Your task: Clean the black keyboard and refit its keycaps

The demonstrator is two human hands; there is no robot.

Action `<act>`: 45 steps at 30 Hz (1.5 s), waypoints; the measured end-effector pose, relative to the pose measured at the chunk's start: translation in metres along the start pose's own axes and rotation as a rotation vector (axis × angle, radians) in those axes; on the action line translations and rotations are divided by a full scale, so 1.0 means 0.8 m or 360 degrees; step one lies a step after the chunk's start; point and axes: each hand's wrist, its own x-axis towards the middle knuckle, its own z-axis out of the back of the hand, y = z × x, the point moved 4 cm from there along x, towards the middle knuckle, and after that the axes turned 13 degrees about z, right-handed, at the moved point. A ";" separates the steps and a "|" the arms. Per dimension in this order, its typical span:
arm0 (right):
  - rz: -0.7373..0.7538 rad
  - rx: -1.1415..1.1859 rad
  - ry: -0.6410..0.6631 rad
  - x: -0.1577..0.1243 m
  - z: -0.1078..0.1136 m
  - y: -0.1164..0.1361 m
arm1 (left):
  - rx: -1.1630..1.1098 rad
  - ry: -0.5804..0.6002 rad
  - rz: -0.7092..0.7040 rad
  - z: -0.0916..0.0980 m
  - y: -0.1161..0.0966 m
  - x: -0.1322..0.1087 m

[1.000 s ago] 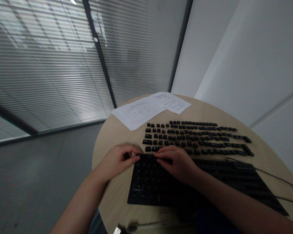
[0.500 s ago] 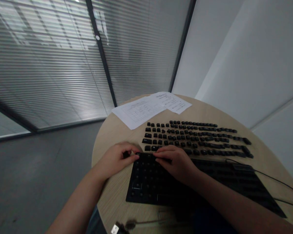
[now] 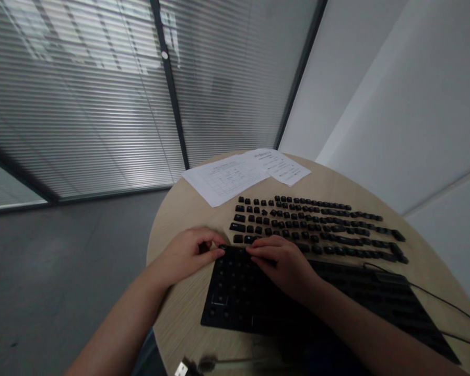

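A black keyboard (image 3: 235,308) lies near the table's front, its left part showing bare key posts without caps. My left hand (image 3: 194,253) is at its far left corner, thumb and index finger closed on that corner, where a dark keycap (image 3: 222,247) shows between them. Just right of it, my right hand (image 3: 284,266) bends over the far edge with thumb and forefinger pinched together; what lies between those fingertips is hidden. Loose black keycaps (image 3: 238,218) stand in several rows beyond the keyboard. My right forearm covers much of the keyboard's middle.
Printed sheets of paper (image 3: 229,180) lie at the back of the round wooden table (image 3: 172,224). A dark cable (image 3: 441,297) runs off to the right. Near the front edge are a small brush (image 3: 207,364) and a USB plug (image 3: 181,369).
The view has shifted slightly. Both hands keep nearly the same place and pinched pose at the keyboard's far left corner.
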 end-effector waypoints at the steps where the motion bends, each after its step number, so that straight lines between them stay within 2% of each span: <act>1: 0.0020 -0.0015 0.0010 0.001 0.000 0.001 | 0.0005 -0.0005 0.0005 0.000 0.000 0.000; 12: 0.0161 -0.0220 0.0124 0.008 0.004 0.016 | -0.0005 -0.0009 -0.0024 -0.001 0.003 0.000; 21: 0.0222 -0.0293 0.0083 0.006 0.005 0.015 | 0.0036 -0.0023 -0.0017 -0.002 0.009 0.006; 24: 0.0230 -0.0364 0.0018 0.009 0.021 0.024 | 0.0061 -0.0032 -0.0019 -0.002 0.009 0.006; 28: 0.0283 -0.0431 0.0044 0.027 0.061 0.023 | 0.0107 -0.0036 0.0010 -0.001 0.005 0.005; 31: 0.0207 -0.0563 0.0182 0.052 0.094 -0.016 | 0.0115 -0.0036 0.0035 0.000 0.004 0.005; 33: 0.0018 -0.0725 0.0315 0.068 0.109 -0.061 | 0.0119 -0.0042 0.0034 0.000 0.004 0.006; 36: -0.0361 -0.0903 0.0393 0.085 0.123 -0.132 | 0.0137 -0.0058 0.0041 -0.001 0.005 0.006; 40: -0.0588 -0.0795 0.0580 0.099 0.115 -0.194 | 0.0154 -0.0077 0.0037 -0.001 0.003 0.005; 45: -0.0598 -0.0795 0.0675 0.114 0.102 -0.222 | 0.0191 -0.0074 0.0068 0.000 -0.001 0.004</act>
